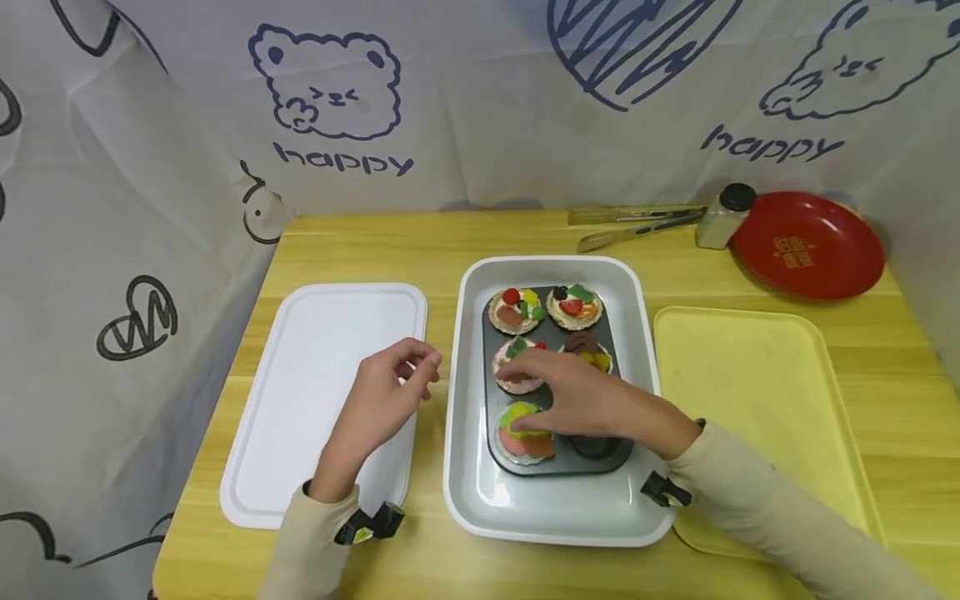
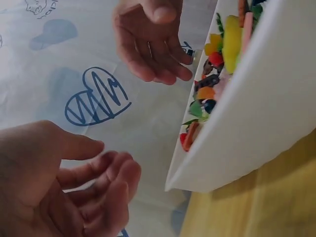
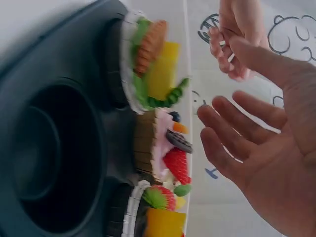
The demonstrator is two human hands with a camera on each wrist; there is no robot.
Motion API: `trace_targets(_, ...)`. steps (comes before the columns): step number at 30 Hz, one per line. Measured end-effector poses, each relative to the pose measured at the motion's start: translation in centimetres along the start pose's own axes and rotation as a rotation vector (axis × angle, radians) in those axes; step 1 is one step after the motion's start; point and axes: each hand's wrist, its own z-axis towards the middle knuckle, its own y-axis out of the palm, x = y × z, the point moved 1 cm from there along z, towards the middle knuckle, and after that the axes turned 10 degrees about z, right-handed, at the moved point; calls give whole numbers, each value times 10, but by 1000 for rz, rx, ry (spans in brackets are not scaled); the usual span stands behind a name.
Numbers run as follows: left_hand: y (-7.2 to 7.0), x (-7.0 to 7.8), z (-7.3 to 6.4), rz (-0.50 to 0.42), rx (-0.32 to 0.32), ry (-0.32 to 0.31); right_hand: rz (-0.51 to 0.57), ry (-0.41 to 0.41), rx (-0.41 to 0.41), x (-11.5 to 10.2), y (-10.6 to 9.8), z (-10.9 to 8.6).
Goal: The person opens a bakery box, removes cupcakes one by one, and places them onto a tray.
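A dark muffin tin (image 1: 552,335) lies in a deep white tray (image 1: 525,512). Several small decorated tarts fill its cups, with colourful fruit-like toppings; the front left tart (image 1: 517,446) has green, yellow and orange pieces. The front right cup (image 1: 596,447) holds no tart. My right hand (image 1: 581,392) hovers over the tin with fingers spread, partly hiding the middle tarts. In the right wrist view, that hand (image 3: 266,143) is apart from the tarts and holds nothing. Left of the tray, my left hand (image 1: 386,396) hangs in the air, fingers loosely bent, nothing in them.
A flat white tray (image 1: 330,383) lies on the left and a yellow tray (image 1: 757,392) on the right. At the back right are a red plate (image 1: 832,250), a black-capped shaker (image 1: 725,221) and brushes (image 1: 622,215). Printed cloth (image 1: 480,100) hangs behind the table.
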Motion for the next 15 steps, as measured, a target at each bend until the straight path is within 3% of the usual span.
trace_targets(8,21,-9,-7,-138,-17,-128,-28,127,-61,5,11,0)
trace_targets(15,35,-14,-9,-124,-46,-177,-148,101,-93,13,25,-1)
